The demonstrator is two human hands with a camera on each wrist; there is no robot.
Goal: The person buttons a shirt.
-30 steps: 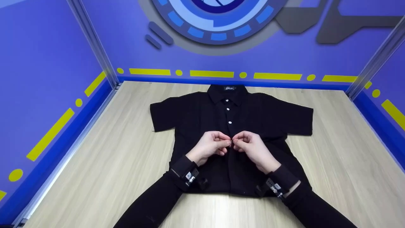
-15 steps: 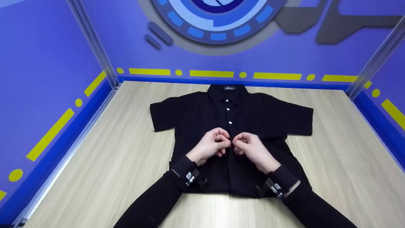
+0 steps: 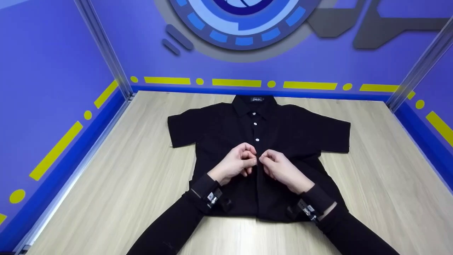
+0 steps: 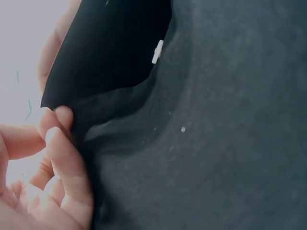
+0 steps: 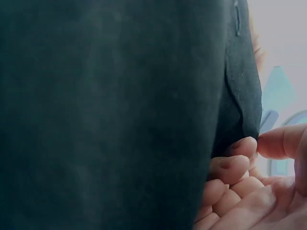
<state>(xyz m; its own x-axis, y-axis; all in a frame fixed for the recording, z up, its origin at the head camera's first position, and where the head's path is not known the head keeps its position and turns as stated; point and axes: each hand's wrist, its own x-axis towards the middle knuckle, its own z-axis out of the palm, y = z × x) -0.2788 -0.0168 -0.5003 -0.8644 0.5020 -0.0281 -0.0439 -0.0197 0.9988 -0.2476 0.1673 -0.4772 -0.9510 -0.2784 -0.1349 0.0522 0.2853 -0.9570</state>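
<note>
A black short-sleeved shirt (image 3: pixel 226 127) lies front side up, its collar at the far side. White buttons run down its front; the lowest one in sight (image 3: pixel 257 140) sits just beyond my fingertips. My left hand (image 3: pixel 234 163) pinches the shirt's front edge between thumb and fingers. Close beside it, my right hand (image 3: pixel 283 168) pinches the same front edge from the other side. In the left wrist view a white button (image 4: pixel 158 51) stands edge-on where the cloth is lifted. A buttonhole (image 5: pixel 237 18) shows in the right wrist view. The fingers hide whatever lies between them.
The shirt rests on a light wood-patterned table (image 3: pixel 141 159). Blue panels with yellow marks (image 3: pixel 237 83) enclose the back and both sides, with metal posts (image 3: pixel 106 46) at the corners. Dark straps with small devices (image 3: pixel 308 209) sit on both wrists.
My left index finger has lifted a little from the thumb. The right hand's fingers have curled in and shifted slightly left. The lowest visible button has moved slightly towards me.
</note>
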